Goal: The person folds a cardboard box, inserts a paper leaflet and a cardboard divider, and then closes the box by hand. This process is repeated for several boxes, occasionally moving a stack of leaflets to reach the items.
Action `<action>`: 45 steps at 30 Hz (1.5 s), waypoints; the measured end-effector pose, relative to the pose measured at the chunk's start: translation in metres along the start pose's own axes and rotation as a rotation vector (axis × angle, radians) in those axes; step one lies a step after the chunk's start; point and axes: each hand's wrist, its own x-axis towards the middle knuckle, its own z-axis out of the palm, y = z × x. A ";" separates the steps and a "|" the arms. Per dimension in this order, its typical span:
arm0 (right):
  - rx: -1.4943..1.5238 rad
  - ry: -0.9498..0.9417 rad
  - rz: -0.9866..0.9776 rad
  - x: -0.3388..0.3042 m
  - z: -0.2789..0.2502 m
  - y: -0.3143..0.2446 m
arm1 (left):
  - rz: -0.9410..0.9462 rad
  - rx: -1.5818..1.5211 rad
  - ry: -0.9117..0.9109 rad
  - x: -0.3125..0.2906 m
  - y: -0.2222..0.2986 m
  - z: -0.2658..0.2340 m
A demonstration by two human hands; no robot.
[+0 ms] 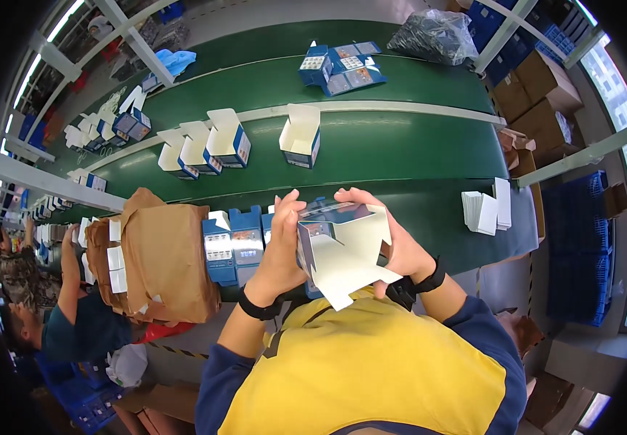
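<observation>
Between my two hands is a small carton (353, 250), white inside and dark blue printed outside, with its flaps spread toward me. My left hand (282, 246) presses on its left side, fingers bent over the edge. On the other side my right hand (400, 243) grips the right wall, thumb near the lower flap. Flat blue printed cartons (234, 245) lie beside my left hand, partly hidden by it. Across the green bench, an opened carton (300, 138) stands upright, with more opened cartons (208, 145) in a row to its left.
A brown paper-wrapped bundle (165, 254) sits at my left, near a co-worker (81, 319). Stacks of white folded card (482, 210) lie at the right. Farther back are blue cartons (342, 69) and a plastic-bagged dark bundle (433, 36). Blue crates (578, 246) stand at far right.
</observation>
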 end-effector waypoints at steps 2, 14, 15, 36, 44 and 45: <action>-0.114 -0.094 -0.118 0.002 -0.008 -0.003 | 0.087 0.021 0.051 0.006 0.004 -0.003; 0.141 0.322 -0.158 0.007 0.020 0.002 | 0.175 -0.049 0.090 0.003 0.012 0.022; 0.276 0.293 -0.275 0.007 0.021 0.004 | 0.174 -0.051 0.090 0.004 0.012 0.022; -0.556 0.115 -0.110 0.005 0.003 -0.004 | 0.158 -0.073 -0.035 0.016 0.008 0.005; -0.542 0.022 0.066 0.009 -0.005 -0.007 | 0.044 -0.106 -0.134 0.016 0.011 0.001; -0.492 0.022 0.039 0.006 -0.009 -0.001 | 0.041 -0.125 -0.149 0.017 0.011 0.000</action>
